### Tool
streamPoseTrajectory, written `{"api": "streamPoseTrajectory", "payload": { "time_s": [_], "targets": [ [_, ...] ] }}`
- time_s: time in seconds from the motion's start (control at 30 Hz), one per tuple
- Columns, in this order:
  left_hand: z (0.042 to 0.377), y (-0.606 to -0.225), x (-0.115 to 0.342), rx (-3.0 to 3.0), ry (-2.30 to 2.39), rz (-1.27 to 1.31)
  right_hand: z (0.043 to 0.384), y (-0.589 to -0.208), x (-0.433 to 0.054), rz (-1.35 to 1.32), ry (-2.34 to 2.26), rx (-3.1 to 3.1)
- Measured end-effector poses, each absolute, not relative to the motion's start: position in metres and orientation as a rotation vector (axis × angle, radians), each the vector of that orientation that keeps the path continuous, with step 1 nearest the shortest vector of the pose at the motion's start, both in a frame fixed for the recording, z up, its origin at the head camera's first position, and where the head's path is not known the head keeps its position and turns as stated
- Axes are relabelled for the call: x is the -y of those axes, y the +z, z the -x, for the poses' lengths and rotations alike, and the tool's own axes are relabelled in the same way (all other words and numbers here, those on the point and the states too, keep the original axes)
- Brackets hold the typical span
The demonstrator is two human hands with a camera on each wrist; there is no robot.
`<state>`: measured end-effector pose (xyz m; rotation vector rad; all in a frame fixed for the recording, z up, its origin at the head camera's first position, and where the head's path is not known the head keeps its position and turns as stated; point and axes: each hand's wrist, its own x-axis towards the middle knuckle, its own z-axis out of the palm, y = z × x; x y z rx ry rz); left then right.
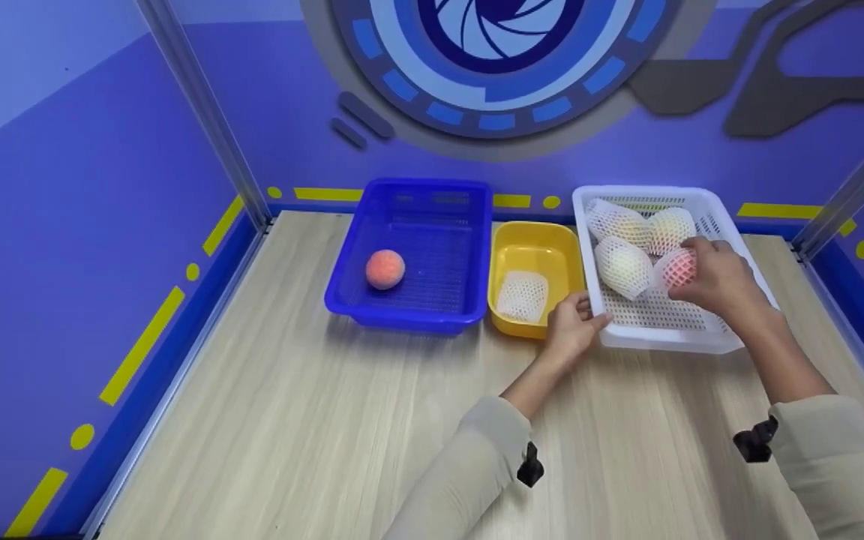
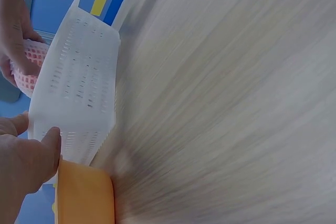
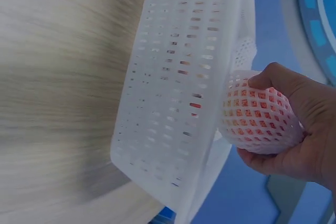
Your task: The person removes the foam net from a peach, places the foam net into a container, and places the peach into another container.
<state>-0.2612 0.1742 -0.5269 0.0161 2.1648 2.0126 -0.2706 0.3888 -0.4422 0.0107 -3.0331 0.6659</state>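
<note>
My right hand (image 1: 721,277) grips a pinkish-red round fruit in a white foam net (image 1: 678,268) at the right side of the white basket (image 1: 668,339). In the right wrist view, the thumb and fingers curl round this netted fruit (image 3: 257,116), which stands above the basket's rim. With its thumb and fingers, my left hand (image 1: 573,330) holds the basket's near left corner, close beside the yellow bin (image 1: 526,328). Several paler netted fruits (image 1: 623,268) lie in the white basket. An orange-pink peach (image 1: 385,270) without a net sits in the blue basket (image 1: 409,321).
An empty white foam net (image 1: 523,295) lies in the yellow bin, which stands between the two baskets. All three containers are on a wooden table (image 1: 312,420), near the blue back wall (image 1: 282,142). Blue panels also rise at both sides.
</note>
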Motion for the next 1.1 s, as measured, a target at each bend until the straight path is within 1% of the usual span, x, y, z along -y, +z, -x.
{"api": "streamPoseTrajectory", "payload": {
  "time_s": [0.17,0.3,0.47,0.63,0.83,1.1],
  "targets": [
    [0.262,-0.527,-0.173,-2.166,2.017,0.005,0.262,-0.435,-0.381,-0.079,0.678,2.972],
    [0.262,-0.529,-0.173,-2.166,2.041,-0.032,0.253,-0.432,-0.377,-0.116,0.7,2.914],
    [0.261,-0.531,-0.173,-2.178,2.043,-0.07,0.237,-0.43,-0.373,-0.135,0.713,2.88],
    [0.26,-0.532,-0.174,-2.175,2.047,-0.046,0.221,-0.429,-0.367,-0.164,0.723,2.86],
    [0.258,-0.532,-0.174,-2.198,2.044,-0.057,0.203,-0.427,-0.359,-0.263,0.721,2.816],
    [0.259,-0.528,-0.172,-2.189,2.039,-0.055,0.187,-0.423,-0.344,-0.38,0.734,2.751]
  ]
}}
